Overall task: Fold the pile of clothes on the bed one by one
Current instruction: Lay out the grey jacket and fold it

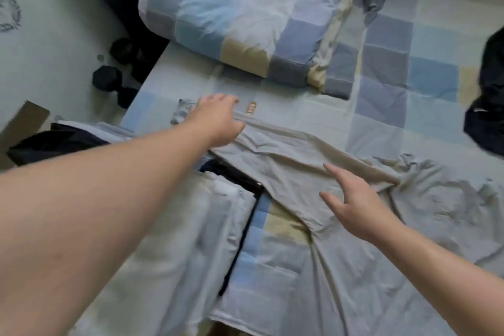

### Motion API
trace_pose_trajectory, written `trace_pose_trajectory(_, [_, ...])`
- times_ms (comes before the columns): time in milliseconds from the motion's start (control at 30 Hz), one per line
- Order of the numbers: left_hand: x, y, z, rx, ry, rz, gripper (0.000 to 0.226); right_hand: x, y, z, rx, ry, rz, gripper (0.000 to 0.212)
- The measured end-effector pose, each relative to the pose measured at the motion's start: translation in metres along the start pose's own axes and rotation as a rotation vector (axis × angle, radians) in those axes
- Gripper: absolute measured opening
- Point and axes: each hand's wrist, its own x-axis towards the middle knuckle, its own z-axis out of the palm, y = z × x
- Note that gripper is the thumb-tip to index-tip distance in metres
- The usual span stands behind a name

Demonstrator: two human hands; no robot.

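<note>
Pale grey trousers (286, 161) lie spread across the checked bed sheet (381, 106), one leg running down toward me, the rest crumpled to the right. My left hand (218, 120) rests at the waistband end, fingers curled down onto the cloth edge. My right hand (357, 199) hovers over or lightly touches the crotch area with fingers spread straight. A stack of folded pale and dark clothes (191, 226) lies at the left, under my left forearm.
A folded checked quilt (231, 13) lies at the back of the bed. Dark garments (488, 106) sit at the right edge. Black dumbbells (109, 76) and cardboard (24, 123) are on the floor to the left.
</note>
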Motion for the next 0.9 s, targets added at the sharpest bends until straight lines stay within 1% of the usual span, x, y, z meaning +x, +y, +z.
trace_pose_trajectory(133, [0.073,-0.106,-0.017,-0.004,-0.074,-0.089,0.068,0.087,-0.076,0.059,-0.001,-0.044,-0.001,0.062])
trace_pose_trajectory(267, [0.126,-0.174,0.002,-0.124,-0.138,-0.212,0.072,0.173,-0.122,0.106,-0.003,-0.096,-0.008,0.065])
trace_pose_trajectory(400, [0.169,-0.208,0.04,-0.17,-0.244,-0.251,0.082,0.24,-0.143,0.143,0.049,-0.139,0.083,0.07])
trace_pose_trajectory(500, [0.197,-0.222,0.064,-0.197,-0.229,-0.285,0.088,0.27,-0.15,0.167,0.111,-0.181,0.12,0.072])
trace_pose_trajectory(633, [0.214,-0.224,0.085,-0.123,-0.2,-0.313,0.097,0.287,-0.155,0.181,0.06,-0.199,0.125,0.071])
trace_pose_trajectory(733, [0.218,-0.224,0.089,-0.166,-0.155,-0.317,0.087,0.287,-0.16,0.179,0.051,-0.214,0.138,0.068])
trace_pose_trajectory(800, [0.22,-0.228,0.09,-0.19,-0.144,-0.301,0.076,0.285,-0.163,0.173,0.092,-0.236,0.145,0.064])
trace_pose_trajectory(900, [0.214,-0.229,0.081,-0.295,-0.129,-0.273,0.059,0.28,-0.17,0.161,0.272,-0.229,0.202,0.056])
